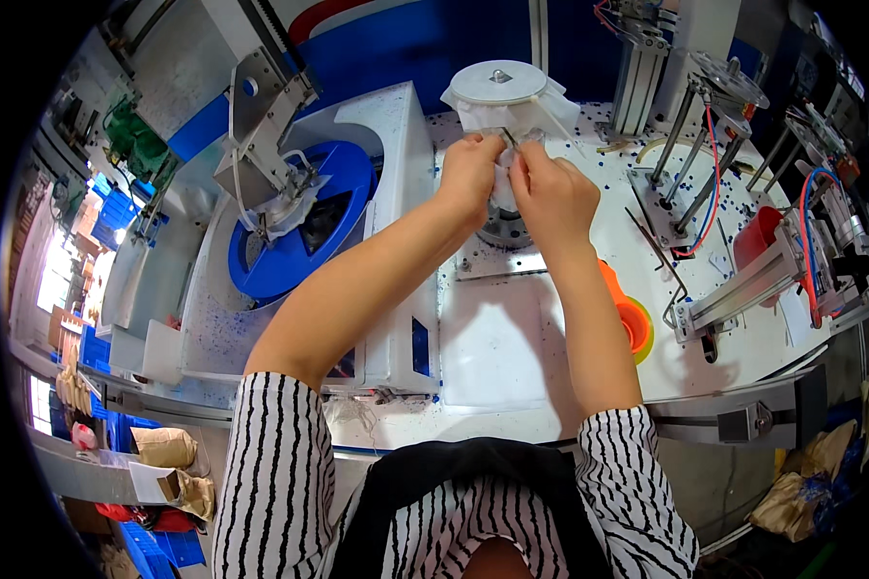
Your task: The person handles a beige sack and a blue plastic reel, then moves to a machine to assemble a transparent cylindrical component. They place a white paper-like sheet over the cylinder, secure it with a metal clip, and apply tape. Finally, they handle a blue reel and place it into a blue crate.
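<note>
Hands: the left hand (pixel 471 174) and right hand (pixel 556 193) are curled nearly closed, with a thin dark piece (pixel 510 137) pinched between the fingertips.
Dark piece: it's held above the tabletop (pixel 492 333), just in front of the round white plate (pixel 498 81).
Feel: probably light and stiffish, easily lost from a loose grip; best taken near its ends, thumb against finger, imo.
White sheet (pixel 554 110): draped under the plate; looks soft, flimsy and easily creased, so it's better pinched gently by an edge.
Hard to make out: most of the dark piece is covered by fingers, and whether any sheet is gripped too can't be told.
</note>
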`<state>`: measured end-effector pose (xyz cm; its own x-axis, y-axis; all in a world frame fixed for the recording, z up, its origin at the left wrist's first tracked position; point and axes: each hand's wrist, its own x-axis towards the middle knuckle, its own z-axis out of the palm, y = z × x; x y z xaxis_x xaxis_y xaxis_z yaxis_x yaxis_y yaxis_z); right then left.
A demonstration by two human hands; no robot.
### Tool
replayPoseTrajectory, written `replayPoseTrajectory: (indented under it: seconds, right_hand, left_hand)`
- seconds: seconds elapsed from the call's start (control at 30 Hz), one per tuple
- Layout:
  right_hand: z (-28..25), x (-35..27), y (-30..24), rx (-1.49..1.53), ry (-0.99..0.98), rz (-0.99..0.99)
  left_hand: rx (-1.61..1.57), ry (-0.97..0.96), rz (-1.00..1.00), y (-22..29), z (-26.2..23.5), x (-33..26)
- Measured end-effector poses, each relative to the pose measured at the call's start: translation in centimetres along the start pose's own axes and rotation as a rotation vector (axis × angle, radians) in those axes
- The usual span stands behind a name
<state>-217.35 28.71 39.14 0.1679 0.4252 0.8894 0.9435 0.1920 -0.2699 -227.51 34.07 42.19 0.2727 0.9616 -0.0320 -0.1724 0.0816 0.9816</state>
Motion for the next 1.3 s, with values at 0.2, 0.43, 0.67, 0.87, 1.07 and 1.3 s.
replayPoseTrajectory:
  seconds: [0.2, 0.43, 0.67, 0.87, 1.07, 1.3]
  right_hand:
    - [0.0, -1.1, -0.2, -0.127, -0.129, 0.073]
    - [-2.3, -0.5, -1.8, -0.102, -0.116, 0.125]
    - [-2.4, -2.7, -1.2, -0.130, -0.259, 0.266]
    - [-0.8, -0.5, -1.4, -0.099, -0.112, 0.116]
    - [-1.2, -3.3, -0.8, -0.163, -0.284, 0.262]
    - [2.3, -1.8, -1.0, 1.032, 0.086, 0.973]
  left_hand:
    - [0.026, -0.005, -0.004, -1.2, -1.1, 0.2]
    - [0.063, -0.083, 0.026, -0.4, -2.3, 0.2]
    - [0.410, -0.258, -0.075, 3.0, -4.9, 0.7]
    - [0.570, -0.359, -0.084, 3.3, -6.0, 2.3]
    - [0.779, -0.226, 0.011, 4.4, -11.5, 2.8]
    - [1.064, -0.321, 0.252, 3.8, -10.1, 5.6]
